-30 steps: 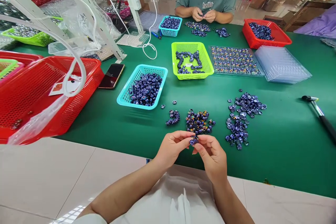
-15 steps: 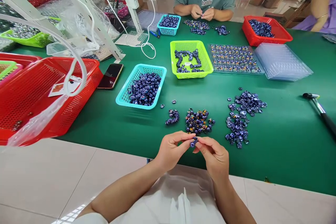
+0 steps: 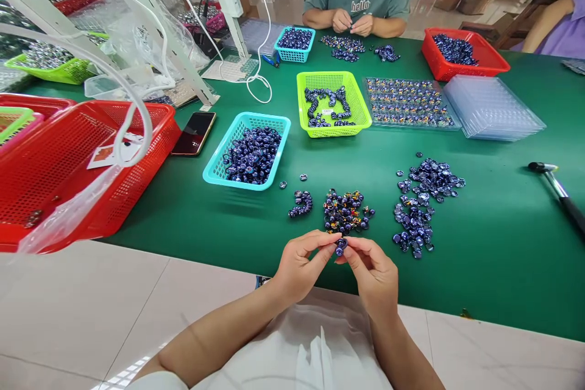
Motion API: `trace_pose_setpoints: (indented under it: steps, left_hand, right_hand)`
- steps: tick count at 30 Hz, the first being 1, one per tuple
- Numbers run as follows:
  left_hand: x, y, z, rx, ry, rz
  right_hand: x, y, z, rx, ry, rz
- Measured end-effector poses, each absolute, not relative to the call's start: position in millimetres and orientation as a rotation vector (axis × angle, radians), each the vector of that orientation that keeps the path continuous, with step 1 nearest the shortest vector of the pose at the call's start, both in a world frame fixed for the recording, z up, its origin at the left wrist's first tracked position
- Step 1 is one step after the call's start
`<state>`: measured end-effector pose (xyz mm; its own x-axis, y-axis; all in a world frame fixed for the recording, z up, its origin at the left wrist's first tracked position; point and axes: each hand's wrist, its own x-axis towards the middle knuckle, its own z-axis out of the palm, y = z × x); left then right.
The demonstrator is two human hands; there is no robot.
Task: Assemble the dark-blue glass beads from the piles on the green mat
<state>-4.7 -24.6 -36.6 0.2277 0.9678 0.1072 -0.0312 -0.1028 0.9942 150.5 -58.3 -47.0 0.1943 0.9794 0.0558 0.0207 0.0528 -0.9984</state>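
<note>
A small dark blue piece (image 3: pixel 340 249) is sitting pinched between the fingertips of both hands, just above the near edge of the green table (image 3: pixel 503 244). The left hand (image 3: pixel 300 263) is gripping it from between eight and nine o'clock, the right hand (image 3: pixel 377 274) from four, thumbs and forefingers closing narrowly around it. What shape the fingers are hiding, I cannot tell. Close by at twelve o'clock, a mixed heap (image 3: pixel 346 210) of blue and orange-yellow bits is lying almost against the fingertips. Between ten and eleven, a curved row (image 3: pixel 306 203) of pieces is resting near, with a light-blue basket (image 3: pixel 233 183) standing farther out. Blue discs (image 3: pixel 432 180) are spreading toward two o'clock. Beyond the mixed heap, at twelve, a lime-green basket (image 3: pixel 340 132) is holding more pieces.
</note>
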Motion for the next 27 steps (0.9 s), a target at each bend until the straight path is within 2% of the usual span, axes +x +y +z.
trace_pose_setpoints:
  steps: [12, 20, 27]
  left_hand:
    - [-2, -26, -33, 1.336, 0.893, 1.181]
    - [-6, -27, -32, 1.573, 0.826, 1.244]
    - [-8, -26, -28, 1.566, 0.850, 1.201]
  right_hand:
    - [148, -64, -54, -1.147, -1.242, 0.840]
    - [146, -59, -42, -1.274, -0.979, 1.141]
    - [152, -57, -40, -1.170, -0.996, 1.356]
